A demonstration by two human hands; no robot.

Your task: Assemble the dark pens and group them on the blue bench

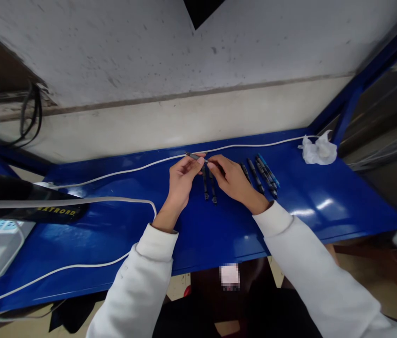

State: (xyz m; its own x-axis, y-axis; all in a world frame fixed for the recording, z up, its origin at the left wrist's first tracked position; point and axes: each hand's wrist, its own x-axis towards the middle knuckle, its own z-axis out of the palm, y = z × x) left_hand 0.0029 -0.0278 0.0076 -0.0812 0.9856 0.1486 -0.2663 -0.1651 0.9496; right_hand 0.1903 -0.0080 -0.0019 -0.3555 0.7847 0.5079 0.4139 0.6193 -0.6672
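Note:
A dark pen (pixel 192 155) is pinched between the thumb and fingers of my left hand (pixel 181 180), its tip pointing up and left. My right hand (pixel 232 178) has its thumb and forefinger closed on a thin, light part at the pen's other end; whether that is a refill I cannot make out. Below the fingers, two black pens (pixel 213 190) lie side by side on the blue table (pixel 216 234), their upper ends partly hidden by my hands. To the right of my right hand lie several dark pens (pixel 255 176) and a blue pen (pixel 269 170).
A crumpled white plastic bag (pixel 320 149) sits at the back right. White cables (pixel 128 172) run along the back and across the left side. At the left are a black cylindrical object (pixel 57 206) with yellow lettering and a white power strip (pixel 4 244). A wall (pixel 184 122) stands behind.

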